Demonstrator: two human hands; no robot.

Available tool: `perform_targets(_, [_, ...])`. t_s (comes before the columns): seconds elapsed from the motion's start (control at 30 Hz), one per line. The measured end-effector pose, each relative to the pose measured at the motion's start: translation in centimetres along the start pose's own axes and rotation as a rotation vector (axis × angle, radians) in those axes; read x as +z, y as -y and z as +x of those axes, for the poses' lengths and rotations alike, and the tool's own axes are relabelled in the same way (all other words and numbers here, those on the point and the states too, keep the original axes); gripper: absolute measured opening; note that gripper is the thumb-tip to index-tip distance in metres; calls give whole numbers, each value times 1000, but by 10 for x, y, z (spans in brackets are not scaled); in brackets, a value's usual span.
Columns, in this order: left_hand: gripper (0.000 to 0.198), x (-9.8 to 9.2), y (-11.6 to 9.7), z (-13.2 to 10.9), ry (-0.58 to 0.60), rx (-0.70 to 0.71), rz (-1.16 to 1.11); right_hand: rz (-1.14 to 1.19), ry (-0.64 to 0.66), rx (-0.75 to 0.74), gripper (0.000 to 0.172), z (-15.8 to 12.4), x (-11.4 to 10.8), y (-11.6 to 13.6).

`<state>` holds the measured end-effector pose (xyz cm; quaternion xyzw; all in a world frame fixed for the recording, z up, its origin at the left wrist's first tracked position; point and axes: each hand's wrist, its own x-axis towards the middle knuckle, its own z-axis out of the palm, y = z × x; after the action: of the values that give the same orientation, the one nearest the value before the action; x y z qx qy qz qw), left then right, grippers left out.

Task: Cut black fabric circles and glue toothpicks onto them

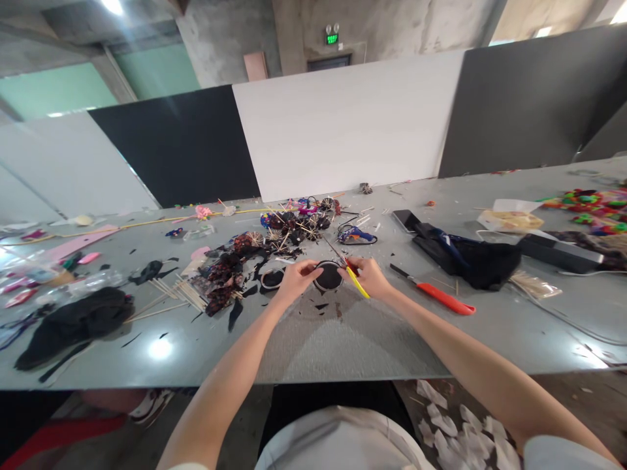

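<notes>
A round ring with a pale rim and black material across it [328, 277] lies on the grey table in front of me. My left hand [296, 278] pinches its left edge between thumb and fingers. On the other side, my right hand [371, 277] is closed around yellow-handled scissors [359, 284], their thin metal blades pointing away and left, beyond the ring. A second, similar ring [272, 279] sits left of my left hand. Small black scraps [321, 305] lie just below the first ring.
Dark balls stuck with wooden sticks [298, 225] pile up behind my hands. Loose sticks [181, 292] and black cloth [78, 323] lie left. To the right are a red-handled knife [445, 298], a black bag [470, 258] and a blue glue gun [356, 235]. Panels [350, 130] stand behind.
</notes>
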<state>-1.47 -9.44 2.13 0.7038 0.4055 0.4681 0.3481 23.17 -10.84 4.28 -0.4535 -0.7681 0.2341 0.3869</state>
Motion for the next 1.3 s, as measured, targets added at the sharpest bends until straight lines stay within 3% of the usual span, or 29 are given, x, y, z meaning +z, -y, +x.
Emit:
perform_targets(0.93, [41, -3, -2, 1, 28, -97, 11, -55, 3, -16, 39, 0, -4, -1])
perform_targets(1.3, [40, -6, 0, 2, -43, -83, -23, 120, 11, 75, 42, 1, -4, -2])
